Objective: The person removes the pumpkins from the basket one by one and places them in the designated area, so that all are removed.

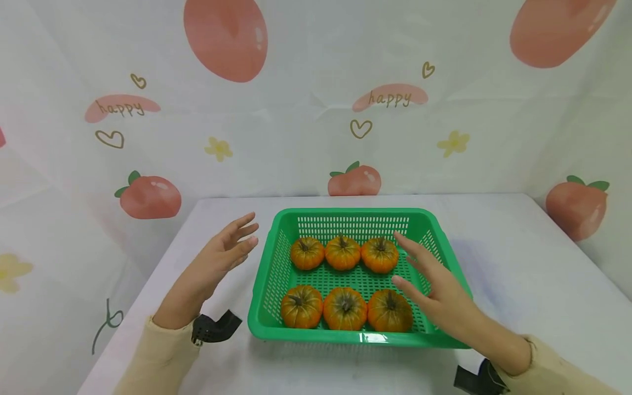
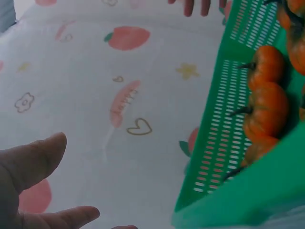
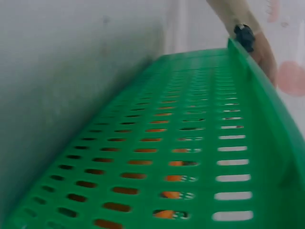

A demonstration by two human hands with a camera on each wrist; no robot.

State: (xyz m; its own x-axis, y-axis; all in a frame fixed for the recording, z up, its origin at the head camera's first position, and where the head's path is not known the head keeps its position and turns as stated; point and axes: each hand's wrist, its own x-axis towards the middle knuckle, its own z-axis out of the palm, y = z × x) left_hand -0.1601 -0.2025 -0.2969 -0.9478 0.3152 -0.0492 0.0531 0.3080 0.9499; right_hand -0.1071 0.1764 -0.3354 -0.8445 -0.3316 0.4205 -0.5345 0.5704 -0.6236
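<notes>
A green plastic basket (image 1: pixel 360 337) with slotted walls sits on the white-covered table, holding several small orange pumpkins in a back row (image 1: pixel 343 253) and a front row (image 1: pixel 345 308). To the left of its rim, my left hand (image 1: pixel 217 260) hovers with fingers spread and nothing held. My right hand (image 1: pixel 439 285) overlaps the basket's right side in the head view, thumb and fingers apart and holding nothing. In the left wrist view the pumpkins (image 2: pixel 267 112) show past the slotted wall. The right wrist view looks along the basket's outer wall (image 3: pixel 200 143); my right hand is out of that view.
The table (image 1: pixel 498 263) extends to both sides of the basket. Behind it hangs a white cloth (image 1: pixel 296 120) printed with peaches, hearts and flowers. A black strap camera mount (image 1: pixel 214 327) is on the left wrist, another (image 1: pixel 481 378) on the right.
</notes>
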